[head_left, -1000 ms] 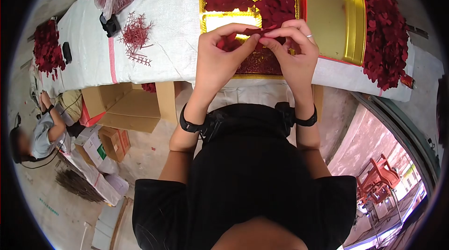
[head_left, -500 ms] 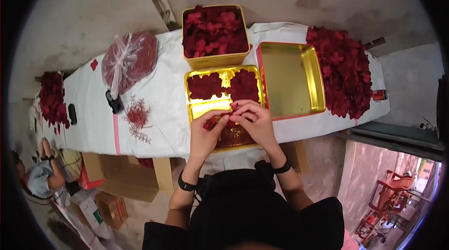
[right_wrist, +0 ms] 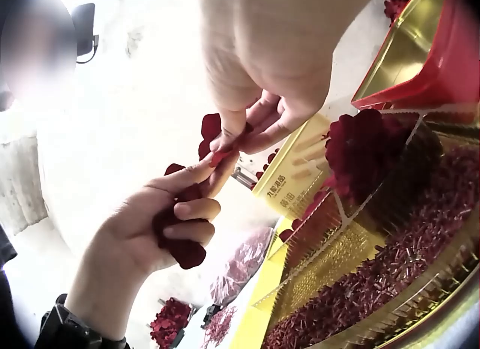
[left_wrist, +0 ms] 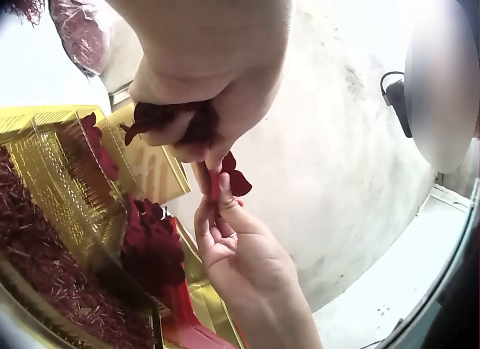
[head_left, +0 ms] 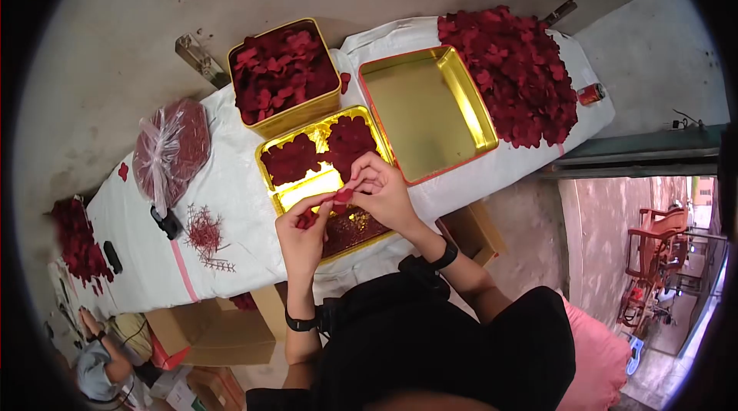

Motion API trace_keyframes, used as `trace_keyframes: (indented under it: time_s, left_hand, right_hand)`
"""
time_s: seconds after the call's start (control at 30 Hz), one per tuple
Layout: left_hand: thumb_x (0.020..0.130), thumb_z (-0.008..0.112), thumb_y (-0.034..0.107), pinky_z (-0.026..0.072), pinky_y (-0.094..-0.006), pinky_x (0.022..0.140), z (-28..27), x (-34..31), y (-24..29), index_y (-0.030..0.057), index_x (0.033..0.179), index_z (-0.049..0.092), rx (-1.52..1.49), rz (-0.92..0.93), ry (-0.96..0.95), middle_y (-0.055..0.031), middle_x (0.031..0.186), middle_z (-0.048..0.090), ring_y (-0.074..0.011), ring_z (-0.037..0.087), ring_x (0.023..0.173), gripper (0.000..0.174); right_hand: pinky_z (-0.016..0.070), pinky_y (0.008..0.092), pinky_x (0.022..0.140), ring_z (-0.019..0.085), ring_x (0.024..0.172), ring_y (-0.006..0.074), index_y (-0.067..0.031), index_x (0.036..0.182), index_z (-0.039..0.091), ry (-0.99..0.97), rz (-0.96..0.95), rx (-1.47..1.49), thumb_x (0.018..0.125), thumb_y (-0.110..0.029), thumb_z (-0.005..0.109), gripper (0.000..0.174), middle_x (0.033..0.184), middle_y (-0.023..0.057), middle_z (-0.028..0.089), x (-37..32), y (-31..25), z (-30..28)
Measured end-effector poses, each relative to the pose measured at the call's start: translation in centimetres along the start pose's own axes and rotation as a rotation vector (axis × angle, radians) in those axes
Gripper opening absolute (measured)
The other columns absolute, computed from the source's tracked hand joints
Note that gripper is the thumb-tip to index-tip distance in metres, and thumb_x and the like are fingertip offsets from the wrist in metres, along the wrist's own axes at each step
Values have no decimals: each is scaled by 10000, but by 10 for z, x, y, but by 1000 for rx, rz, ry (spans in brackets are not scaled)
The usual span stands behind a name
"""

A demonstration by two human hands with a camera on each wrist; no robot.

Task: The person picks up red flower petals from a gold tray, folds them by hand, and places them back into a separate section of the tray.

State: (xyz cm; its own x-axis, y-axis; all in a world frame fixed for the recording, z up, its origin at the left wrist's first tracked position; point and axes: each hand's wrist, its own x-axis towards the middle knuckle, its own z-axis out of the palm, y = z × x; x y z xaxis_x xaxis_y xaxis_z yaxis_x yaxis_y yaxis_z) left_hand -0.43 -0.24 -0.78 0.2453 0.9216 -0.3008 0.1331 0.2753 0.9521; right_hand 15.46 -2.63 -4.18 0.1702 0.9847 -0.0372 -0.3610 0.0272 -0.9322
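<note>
Both hands meet over a gold divided tray (head_left: 309,189), fingertips together. The left hand (head_left: 300,240) keeps several dark red flower-shaped petal pieces (right_wrist: 180,233) in its curled fingers, and its thumb and forefinger pinch a red petal piece (head_left: 344,196). On the other side of that piece, the right hand (head_left: 388,199) pinches too with thumb and fingers. A dark red lobe (left_wrist: 238,178) sticks out beside the joined fingertips in the left wrist view. Stacks of petal pieces (head_left: 290,159) fill the tray's back compartments, and short dark red bits (right_wrist: 390,251) lie in the front one.
Behind the tray stands a square tin (head_left: 296,113) heaped with petals. An open gold-lined tin (head_left: 415,115) is at its right, beside a large petal pile (head_left: 511,76). Leftward lie a tied plastic bag (head_left: 173,149) and branched red stems (head_left: 204,234). Another person (head_left: 104,369) sits at far left.
The head view has tilted and swung, so the table now slants and the square tin behind the tray shows. Both hands stay together over the tray, fingertips still on the petal piece.
</note>
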Motion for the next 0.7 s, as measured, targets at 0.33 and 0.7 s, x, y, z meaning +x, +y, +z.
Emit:
trace_keyframes:
  time_s: [0.33,0.7]
  left_hand:
    - [806,652,-38,416,-188,562,-3,-3,-12,1,936,694,100,107,79,-10,696,645,-32,514,612,142]
    - [826,643,-50,373,-148,560,0,0,-29,14,941,688,101,184,111,9,801,647,0,486,630,140]
  right_hand:
    - [510,227,709,592,809,86,-40,843,427,0,19,-116,756,122,621,268,830,37,564,-3,16,2]
    - [531,238,698,605,792,97,-78,750,306,54,-5,-134,756,131,619,376,780,75,580,0,18,6]
